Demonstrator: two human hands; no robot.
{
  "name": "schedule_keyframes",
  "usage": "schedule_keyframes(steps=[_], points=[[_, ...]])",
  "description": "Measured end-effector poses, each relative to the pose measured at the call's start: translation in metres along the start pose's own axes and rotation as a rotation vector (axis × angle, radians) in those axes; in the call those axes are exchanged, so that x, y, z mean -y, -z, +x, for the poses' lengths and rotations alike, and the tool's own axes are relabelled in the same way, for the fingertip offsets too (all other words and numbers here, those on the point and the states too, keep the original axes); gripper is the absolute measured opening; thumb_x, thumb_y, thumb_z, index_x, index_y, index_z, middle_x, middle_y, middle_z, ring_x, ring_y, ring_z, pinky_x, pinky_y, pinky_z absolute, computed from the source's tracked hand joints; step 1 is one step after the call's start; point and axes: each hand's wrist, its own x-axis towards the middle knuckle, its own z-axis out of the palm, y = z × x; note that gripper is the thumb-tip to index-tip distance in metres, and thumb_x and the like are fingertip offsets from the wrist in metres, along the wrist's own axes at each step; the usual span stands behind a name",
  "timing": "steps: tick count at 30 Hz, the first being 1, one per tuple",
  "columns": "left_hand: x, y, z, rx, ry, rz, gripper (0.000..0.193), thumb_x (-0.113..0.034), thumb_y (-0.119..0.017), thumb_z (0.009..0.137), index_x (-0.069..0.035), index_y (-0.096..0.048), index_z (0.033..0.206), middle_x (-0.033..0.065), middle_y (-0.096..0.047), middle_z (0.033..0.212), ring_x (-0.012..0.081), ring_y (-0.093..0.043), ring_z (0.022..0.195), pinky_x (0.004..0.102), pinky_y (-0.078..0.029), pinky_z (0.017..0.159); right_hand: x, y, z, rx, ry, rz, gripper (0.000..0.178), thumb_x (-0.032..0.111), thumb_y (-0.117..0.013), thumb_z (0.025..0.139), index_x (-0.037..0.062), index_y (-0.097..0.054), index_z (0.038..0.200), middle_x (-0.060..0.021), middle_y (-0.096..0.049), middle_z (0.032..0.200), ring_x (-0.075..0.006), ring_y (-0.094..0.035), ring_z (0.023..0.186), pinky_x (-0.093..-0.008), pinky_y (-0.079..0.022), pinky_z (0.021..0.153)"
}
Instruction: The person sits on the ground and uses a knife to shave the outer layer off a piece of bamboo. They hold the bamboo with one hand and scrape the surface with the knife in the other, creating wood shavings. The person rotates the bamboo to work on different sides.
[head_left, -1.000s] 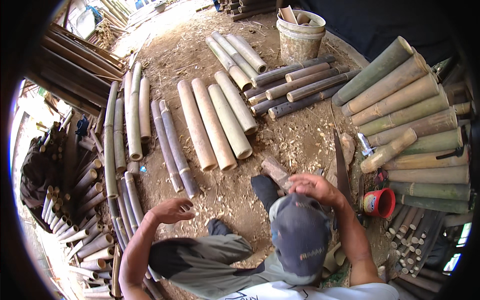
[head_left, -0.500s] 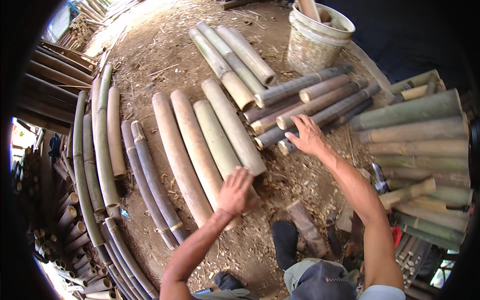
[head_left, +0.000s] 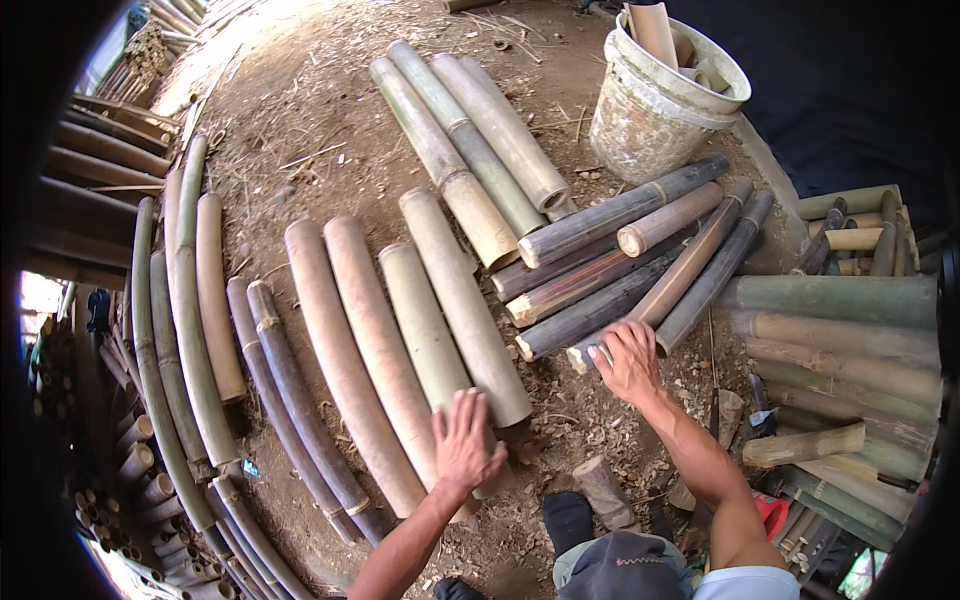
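My left hand (head_left: pixel 468 442) lies with fingers spread on the near end of a short pale-green bamboo pole (head_left: pixel 425 325), holding nothing. Two tan bamboo poles (head_left: pixel 375 345) lie to its left, and a grey-green bamboo pole (head_left: pixel 468 310) to its right. My right hand (head_left: pixel 632 362) is closed over the near end of a brown bamboo pole (head_left: pixel 690 265), which the fingers partly hide. Dark bamboo poles (head_left: pixel 610 305) lie beside it, one on its right and several on its left. A shorter brown piece (head_left: pixel 668 220) rests on that pile.
A stained white bucket (head_left: pixel 655 110) with bamboo pieces stands far right. Green and tan poles (head_left: pixel 830 300) are stacked at the right. Long poles (head_left: pixel 185 300) lie along the left. A stump (head_left: pixel 605 492) sits near my foot (head_left: pixel 568 520), on ground strewn with chips.
The brown pole's near end has swung toward me and to the right, with my right hand now on it. My left hand remains on the pale-green pole. The whole view has shifted slightly.
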Motion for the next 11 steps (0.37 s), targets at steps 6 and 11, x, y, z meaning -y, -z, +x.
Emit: schedule_keyframes(steps=[6,11], points=[[0.011,0.002,-0.011,-0.202,0.009,-0.102,0.083,-0.042,-0.065,0.078,-0.013,-0.042,0.152,0.0136,-0.030,0.161,0.0370,-0.019,0.152,0.0537,-0.014,0.124,-0.005,0.011,0.085,0.081,-0.270,0.141,0.061,0.028,-0.070,0.092,-0.0021,-0.048,0.141,-0.0249,-0.044,0.146,-0.0379,-0.044,0.135,-0.0517,-0.042,0.112],[0.005,-0.009,-0.001,-0.196,0.014,-0.092,0.075,-0.041,-0.063,0.079,-0.018,-0.047,0.149,0.0116,-0.031,0.161,0.0363,-0.020,0.152,0.0570,-0.011,0.123,0.008,-0.051,0.197,0.294,-0.131,0.041,0.085,0.064,-0.060,0.090,0.0087,-0.041,0.151,-0.0173,-0.024,0.164,-0.0391,-0.024,0.150,-0.0526,-0.021,0.122]])
